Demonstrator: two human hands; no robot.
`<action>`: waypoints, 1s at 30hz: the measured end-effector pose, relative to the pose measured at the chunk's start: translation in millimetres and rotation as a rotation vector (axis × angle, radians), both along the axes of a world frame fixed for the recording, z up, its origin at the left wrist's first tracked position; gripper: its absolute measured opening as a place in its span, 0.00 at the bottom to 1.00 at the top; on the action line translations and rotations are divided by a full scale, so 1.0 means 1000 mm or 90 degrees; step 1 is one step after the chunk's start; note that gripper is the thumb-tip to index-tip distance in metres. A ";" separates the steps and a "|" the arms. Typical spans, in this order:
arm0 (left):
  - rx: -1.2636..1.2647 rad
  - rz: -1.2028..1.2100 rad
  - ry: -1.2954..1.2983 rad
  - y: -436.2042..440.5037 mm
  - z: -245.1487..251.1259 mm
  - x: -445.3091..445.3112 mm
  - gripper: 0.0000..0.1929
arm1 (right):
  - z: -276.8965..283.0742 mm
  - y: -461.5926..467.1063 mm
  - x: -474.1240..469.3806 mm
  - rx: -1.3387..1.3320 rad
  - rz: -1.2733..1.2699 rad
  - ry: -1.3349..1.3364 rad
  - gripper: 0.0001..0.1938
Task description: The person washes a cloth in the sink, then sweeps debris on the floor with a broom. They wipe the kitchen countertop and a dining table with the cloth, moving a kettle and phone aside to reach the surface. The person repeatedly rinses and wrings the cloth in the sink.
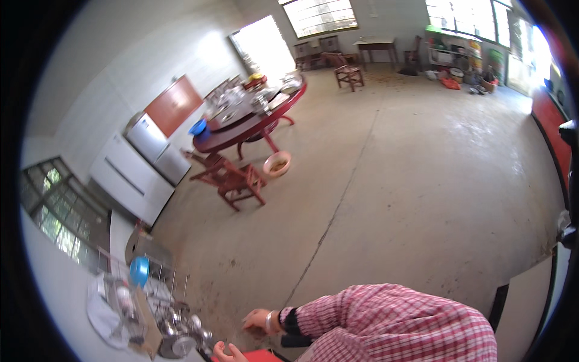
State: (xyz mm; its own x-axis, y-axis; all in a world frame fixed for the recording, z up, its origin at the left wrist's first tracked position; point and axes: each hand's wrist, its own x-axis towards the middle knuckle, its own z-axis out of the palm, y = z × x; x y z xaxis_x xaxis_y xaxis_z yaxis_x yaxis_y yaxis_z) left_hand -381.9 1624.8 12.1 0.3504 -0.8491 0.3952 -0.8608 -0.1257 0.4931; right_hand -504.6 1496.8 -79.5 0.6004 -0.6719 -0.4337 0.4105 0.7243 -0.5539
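My right hand [257, 321], with a silver-coloured bracelet [270, 322] at the wrist, reaches left from a red-and-white checked sleeve [407, 316]. Its fingers are bent and blurred, and whether they hold anything is unclear. Below it, my left hand [229, 353] is cut off by the bottom edge; its visible fingers are apart and show nothing between them. A red surface [260, 356] lies beside the left hand. Left of both hands stand shiny metal pots or lids [181, 337], close to a wire rack [165, 276] and a blue bowl [139, 271].
A red round table [244, 134] bears dishes and a blue basin [197, 127]. Near it are a wooden chair [237, 181], a pink basin [277, 164] on the concrete floor [384, 203] and a refrigerator [158, 149]. Red-fronted cabinets [554, 131] line the right side.
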 end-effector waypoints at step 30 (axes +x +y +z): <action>0.415 -0.557 0.925 -0.750 0.007 -1.315 0.12 | -0.010 -0.132 -1.372 0.005 -1.358 -0.083 0.19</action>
